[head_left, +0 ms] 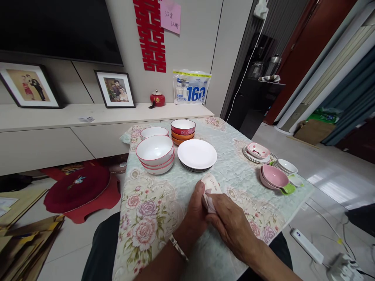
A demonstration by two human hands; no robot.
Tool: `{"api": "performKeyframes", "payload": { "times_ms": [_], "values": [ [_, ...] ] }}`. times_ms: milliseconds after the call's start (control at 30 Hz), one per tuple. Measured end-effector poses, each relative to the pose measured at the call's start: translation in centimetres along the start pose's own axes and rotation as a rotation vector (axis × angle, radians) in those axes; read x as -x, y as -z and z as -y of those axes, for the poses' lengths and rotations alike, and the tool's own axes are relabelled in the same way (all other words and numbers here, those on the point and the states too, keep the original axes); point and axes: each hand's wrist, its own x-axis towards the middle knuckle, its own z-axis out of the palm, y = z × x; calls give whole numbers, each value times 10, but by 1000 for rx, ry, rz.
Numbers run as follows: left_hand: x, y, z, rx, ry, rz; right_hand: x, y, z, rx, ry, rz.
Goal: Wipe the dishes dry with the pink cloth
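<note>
My left hand is closed round a small white item with printed lettering, held upright over the near middle of the table. My right hand presses on the same item from the right, its fingers over the lower part. The item's kind is hard to make out, as both hands hide much of it. Just beyond it lies a stack of plates, the top one white. To its left stand stacked white bowls with red rims. Behind the plates is a stack of red and orange bowls.
Pink bowls with a green handle, small white bowls and a pink dish on plates sit at the table's right. A flowered cloth covers the table. A red stool stands left; a power strip lies right.
</note>
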Motion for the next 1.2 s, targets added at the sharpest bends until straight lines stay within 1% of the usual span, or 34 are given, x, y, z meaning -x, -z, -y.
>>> {"api": "performKeyframes", "payload": {
  "times_ms": [100, 167, 233, 333, 467, 567, 700, 800, 867, 967, 1067, 1133, 1200],
  "values": [
    [-1, -3, 0, 103, 111, 41, 0, 10, -2, 11, 60, 93],
    [-2, -3, 1, 163, 132, 67, -1, 19, -3, 36, 41, 175],
    [-2, -2, 1, 190, 127, 80, -2, 25, -7, 65, 4, 219],
    [-4, -2, 0, 217, 123, 86, -2, 30, -16, 69, -33, 183],
    [-6, -2, -2, 232, 133, 104, -3, 27, -29, 98, -18, 102],
    [-5, -3, -3, 221, 187, 105, -9, 24, -34, 183, 42, 45],
    [-2, -4, -9, 208, 283, 121, -16, 24, -39, 306, 139, 4],
    [-1, -4, -12, 222, 301, 142, -19, 22, -43, 430, 203, -26],
    [-1, -5, -12, 223, 290, 125, -19, 18, -43, 491, 215, -27],
    [-3, -5, -6, 217, 232, 91, -17, 10, -40, 496, 157, 20],
    [-5, -4, 0, 230, 174, 90, -14, 4, -32, 455, 70, 115],
    [-6, -2, 2, 235, 170, 84, -12, 6, -26, 397, 19, 175],
    [-7, -1, 2, 239, 180, 72, -11, 11, -19, 281, -51, 229]
  ]
}}
